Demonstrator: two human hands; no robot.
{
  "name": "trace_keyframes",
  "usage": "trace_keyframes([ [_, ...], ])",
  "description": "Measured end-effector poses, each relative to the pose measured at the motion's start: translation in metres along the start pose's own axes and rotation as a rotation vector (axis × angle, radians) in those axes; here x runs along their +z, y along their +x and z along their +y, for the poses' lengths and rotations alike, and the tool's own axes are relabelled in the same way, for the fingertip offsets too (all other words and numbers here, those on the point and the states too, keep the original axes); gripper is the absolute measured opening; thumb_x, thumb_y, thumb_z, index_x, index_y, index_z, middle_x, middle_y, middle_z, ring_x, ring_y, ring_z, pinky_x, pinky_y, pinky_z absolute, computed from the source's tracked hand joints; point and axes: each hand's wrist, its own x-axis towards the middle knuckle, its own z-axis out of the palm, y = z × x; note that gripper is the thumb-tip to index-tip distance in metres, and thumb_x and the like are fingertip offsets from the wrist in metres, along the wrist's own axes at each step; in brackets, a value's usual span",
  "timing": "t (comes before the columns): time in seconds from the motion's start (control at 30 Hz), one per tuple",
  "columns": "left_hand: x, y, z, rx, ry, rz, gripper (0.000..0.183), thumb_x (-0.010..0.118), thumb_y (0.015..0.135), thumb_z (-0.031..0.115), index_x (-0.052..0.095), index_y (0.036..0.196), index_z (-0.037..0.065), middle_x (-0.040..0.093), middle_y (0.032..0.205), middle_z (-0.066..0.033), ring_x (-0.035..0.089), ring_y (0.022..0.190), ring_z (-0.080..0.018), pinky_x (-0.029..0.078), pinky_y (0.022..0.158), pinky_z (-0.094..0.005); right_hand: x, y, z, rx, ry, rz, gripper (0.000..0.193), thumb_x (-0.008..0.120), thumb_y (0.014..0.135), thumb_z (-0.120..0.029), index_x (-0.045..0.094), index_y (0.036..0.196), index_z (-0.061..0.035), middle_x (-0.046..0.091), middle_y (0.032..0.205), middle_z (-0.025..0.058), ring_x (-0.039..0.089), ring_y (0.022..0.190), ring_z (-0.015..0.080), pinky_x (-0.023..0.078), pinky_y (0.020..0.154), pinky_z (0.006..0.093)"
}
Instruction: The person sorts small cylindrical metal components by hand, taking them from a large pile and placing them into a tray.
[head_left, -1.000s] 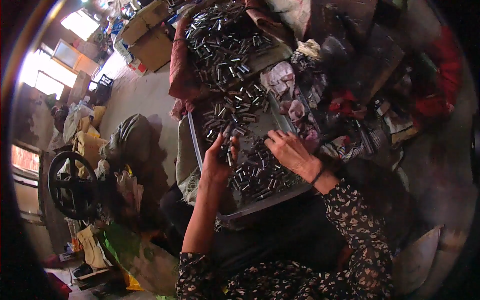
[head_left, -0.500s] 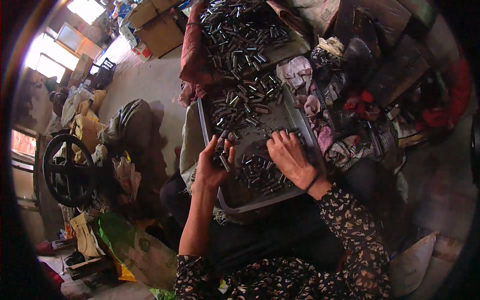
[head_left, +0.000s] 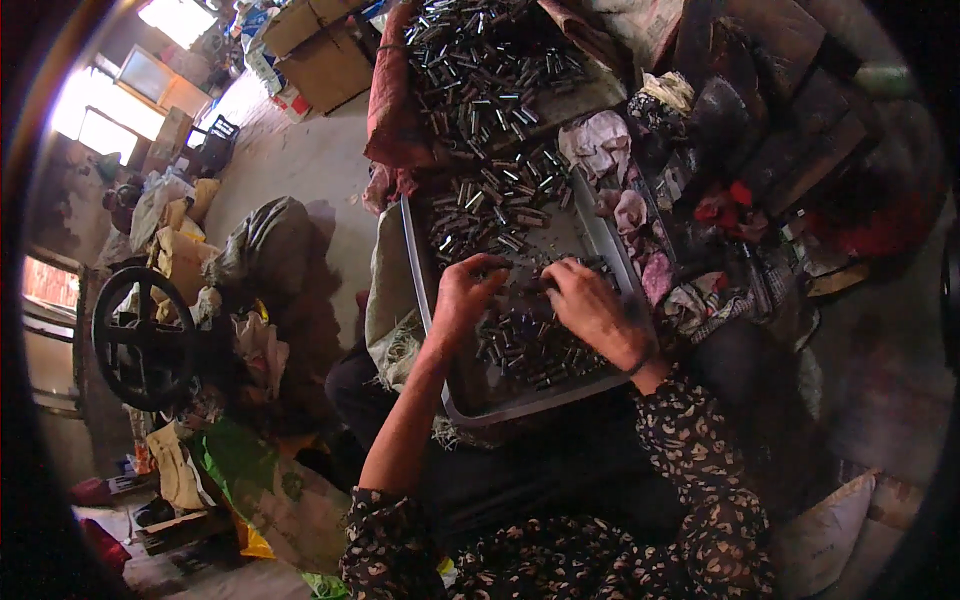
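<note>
There they were, small metal cylinders (head_left: 515, 350), dark with bright glints, loosely heaped at the near end of the grey tray (head_left: 607, 240), with more strewn toward its far end and a patch of tray floor showing between. Over that patch I had both hands facing each other, tips near but apart. The left hand (head_left: 466, 297) was bent inward, fingers curled narrow, something dark at the fingertips; whether it was gripping a cylinder, I couldn't tell. And the right hand (head_left: 592, 305), palm down, had its fingers hooked low over the pieces, thumb tucked under; what it held, if anything, was hidden from me. Up beyond the tray, a far bigger heap of cylinders (head_left: 490, 75) spread out, with a reddish cloth (head_left: 392, 115) running along its left edge. Hugging the tray's left side, a pale woven sack (head_left: 385, 300); off its right side, crumpled pinkish rags (head_left: 630, 213). Further out to the left, I had a bulging grey sack (head_left: 265, 250) on the floor, then a black spoked wheel (head_left: 145, 340) standing upright, and away at the top, an open cardboard box (head_left: 325, 70).
</note>
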Motion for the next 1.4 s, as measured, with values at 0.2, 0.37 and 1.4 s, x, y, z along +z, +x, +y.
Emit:
trace_keyframes([
  [0.2,0.032,0.025,0.001,0.348,0.743,0.183,0.018,0.056,0.075,0.017,0.064,0.09,0.01,0.058,0.092,-0.0176,0.059,0.077,-0.037,0.048,0.063,-0.0452,-0.038,0.001,0.012,0.121,0.203,0.098,0.02,0.063,0.076,-0.012,0.061,0.095,-0.0063,0.059,0.083,0.0118,0.06,0.079,0.0227,0.046,0.069,0.031],
  [0.37,0.061,0.045,0.002,0.373,0.998,0.152,0.015,0.056,0.077,0.017,0.061,0.089,0.009,0.057,0.088,-0.0141,0.059,0.078,-0.0341,0.048,0.063,-0.0428,-0.054,0.004,0.034,0.405,0.541,0.135,0.02,0.058,0.083,-0.017,0.06,0.099,-0.0039,0.056,0.071,-0.0002,0.055,0.062,0.0057,0.044,0.055,0.0206],
  [1.4,0.05,0.024,0.021,-0.131,-0.334,-0.154,0.03,0.06,0.081,0.02,0.058,0.105,0.004,0.061,0.085,-0.0032,0.057,0.068,-0.0093,0.046,0.059,-0.023,-0.057,0.002,0.02,0.233,0.455,0.13,0.022,0.058,0.083,-0.014,0.06,0.102,-0.0033,0.065,0.09,0.0081,0.061,0.081,0.0123,0.046,0.07,0.0257],
])
